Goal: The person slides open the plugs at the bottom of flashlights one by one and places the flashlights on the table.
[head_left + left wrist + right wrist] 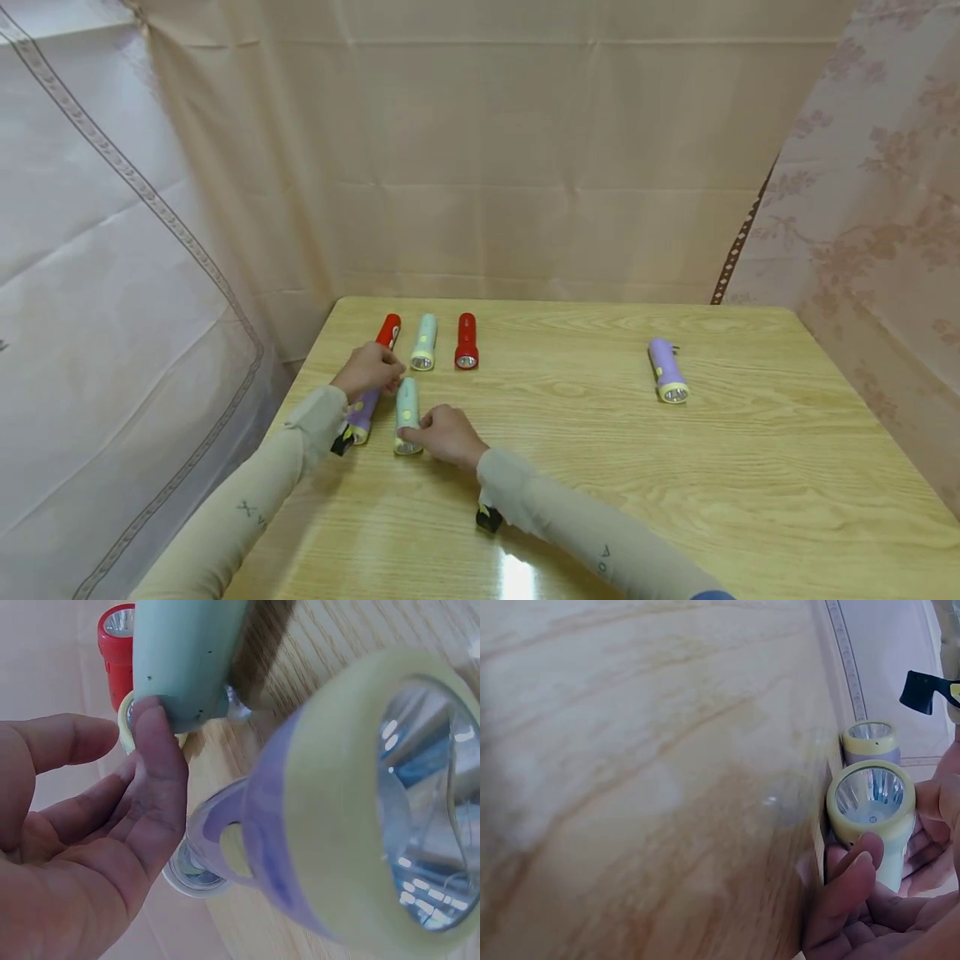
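A mint-green flashlight (407,402) with a pale yellow head lies on the table, its lens toward me. My right hand (452,435) pinches it near the head, thumb and finger on either side of the yellow rim (845,832) in the right wrist view. At its tail end is my left hand (369,368), where one fingertip touches the mint body (184,660) and the thumb stays apart. Under the left wrist lies a purple flashlight (366,408), partly hidden. Behind it a red flashlight (389,328) is partly covered by the left hand.
Another mint flashlight (425,336) and a second red one (467,335) lie side by side farther back. A purple flashlight (665,363) with a cord lies alone at the right. The wooden table (570,367) meets hanging cloth (480,167) at the back and sides.
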A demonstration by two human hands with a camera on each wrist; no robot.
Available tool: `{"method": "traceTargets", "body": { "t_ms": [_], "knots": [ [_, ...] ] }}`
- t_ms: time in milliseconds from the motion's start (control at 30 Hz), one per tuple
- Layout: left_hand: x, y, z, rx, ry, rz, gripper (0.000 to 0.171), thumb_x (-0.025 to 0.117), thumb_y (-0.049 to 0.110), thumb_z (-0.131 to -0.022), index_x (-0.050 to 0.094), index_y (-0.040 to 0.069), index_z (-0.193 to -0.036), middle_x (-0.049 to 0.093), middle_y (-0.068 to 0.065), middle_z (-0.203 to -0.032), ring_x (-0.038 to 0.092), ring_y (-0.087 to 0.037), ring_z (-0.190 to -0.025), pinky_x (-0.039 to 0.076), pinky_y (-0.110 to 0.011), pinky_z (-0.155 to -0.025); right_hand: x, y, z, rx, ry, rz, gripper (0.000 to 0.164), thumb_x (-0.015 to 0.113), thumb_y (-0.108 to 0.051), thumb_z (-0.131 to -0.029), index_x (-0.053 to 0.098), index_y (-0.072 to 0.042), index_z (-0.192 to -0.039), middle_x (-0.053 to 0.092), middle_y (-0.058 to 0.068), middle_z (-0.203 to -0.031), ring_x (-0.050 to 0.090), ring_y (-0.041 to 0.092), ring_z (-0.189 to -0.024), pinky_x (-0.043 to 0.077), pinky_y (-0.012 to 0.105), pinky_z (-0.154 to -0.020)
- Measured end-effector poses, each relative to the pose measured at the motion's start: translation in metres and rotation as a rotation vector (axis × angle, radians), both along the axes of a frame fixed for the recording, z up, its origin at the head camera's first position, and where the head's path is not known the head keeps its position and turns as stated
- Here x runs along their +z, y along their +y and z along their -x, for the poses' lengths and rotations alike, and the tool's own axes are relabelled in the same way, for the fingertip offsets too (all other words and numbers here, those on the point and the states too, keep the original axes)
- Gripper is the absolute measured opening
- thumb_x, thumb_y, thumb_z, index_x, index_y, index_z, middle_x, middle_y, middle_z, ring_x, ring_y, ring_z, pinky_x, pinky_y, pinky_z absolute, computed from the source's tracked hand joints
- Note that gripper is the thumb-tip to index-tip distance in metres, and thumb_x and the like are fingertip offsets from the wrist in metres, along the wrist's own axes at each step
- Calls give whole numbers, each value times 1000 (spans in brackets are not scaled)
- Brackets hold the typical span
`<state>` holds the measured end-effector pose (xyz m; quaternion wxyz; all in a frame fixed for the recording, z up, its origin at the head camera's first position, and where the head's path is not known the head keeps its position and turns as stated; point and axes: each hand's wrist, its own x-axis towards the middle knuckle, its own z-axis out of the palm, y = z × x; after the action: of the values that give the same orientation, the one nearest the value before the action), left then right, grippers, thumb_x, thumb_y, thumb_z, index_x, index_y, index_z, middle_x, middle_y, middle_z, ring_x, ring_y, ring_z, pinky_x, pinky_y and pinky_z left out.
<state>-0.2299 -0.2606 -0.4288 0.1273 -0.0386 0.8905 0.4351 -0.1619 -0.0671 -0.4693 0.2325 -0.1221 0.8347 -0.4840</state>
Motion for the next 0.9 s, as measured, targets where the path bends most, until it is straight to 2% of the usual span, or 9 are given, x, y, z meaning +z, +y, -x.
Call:
{"method": "traceTargets", "body": {
  "t_ms": [100, 200, 400, 500, 667, 800, 900],
  "knots": [
    [1, 1, -1, -9, -7, -6, 20, 64, 5, -100, 71, -12, -108, 73, -18, -89, 71, -20, -69, 62, -35, -69, 0, 1, -3, -2, 11, 14, 32, 79, -36, -90, 67, -10, -78, 55, -3, -65, 45, 10, -54, 36, 23, -46],
    [2, 2, -2, -13, -15, -25, 21, 63, 3, -99, 70, -13, -109, 73, -23, -90, 71, -21, -67, 61, -33, -65, 0, 1, -6, -6, 37, 20, 26, 81, -31, -87, 70, -7, -85, 61, -1, -74, 51, 11, -59, 41, 23, -50],
    [0, 5, -5, -27, -8, -45, 21, 63, 4, -98, 70, -13, -108, 72, -24, -87, 73, -26, -69, 61, -34, -65, 3, 0, -12, 3, 64, 21, 19, 82, -20, -80, 70, -7, -83, 64, 0, -72, 54, 12, -50, 44, 24, -43],
    [0, 5, -6, -27, 31, -20, 22, 63, 7, -99, 71, -11, -110, 73, -21, -87, 72, -23, -70, 60, -33, -67, 7, 2, -12, 3, 30, 21, 18, 82, -21, -84, 71, -8, -79, 65, 4, -66, 54, 13, -45, 42, 23, -39],
    [3, 2, -7, -8, 112, 20, 24, 62, 9, -101, 71, -10, -112, 72, -24, -97, 70, -19, -73, 60, -33, -69, 10, 6, -8, -9, -38, 21, 23, 81, -25, -89, 72, -9, -75, 65, 10, -61, 54, 14, -41, 42, 23, -38],
    [5, 0, -8, -3, 110, 34, 24, 62, 9, -100, 71, -10, -112, 72, -25, -100, 70, -21, -74, 61, -40, -75, 6, 8, -5, -29, -94, 51, 24, 80, -24, -90, 71, -7, -76, 61, 8, -57, 53, 14, -40, 42, 23, -38],
    [2, 0, -9, 1, 85, 47, 22, 63, 9, -99, 72, -8, -111, 72, -20, -96, 71, -22, -75, 61, -44, -78, 4, 10, -4, -54, -121, 90, 25, 78, -24, -92, 72, -5, -78, 58, 5, -58, 52, 12, -43, 43, 22, -40]
  ]
}}
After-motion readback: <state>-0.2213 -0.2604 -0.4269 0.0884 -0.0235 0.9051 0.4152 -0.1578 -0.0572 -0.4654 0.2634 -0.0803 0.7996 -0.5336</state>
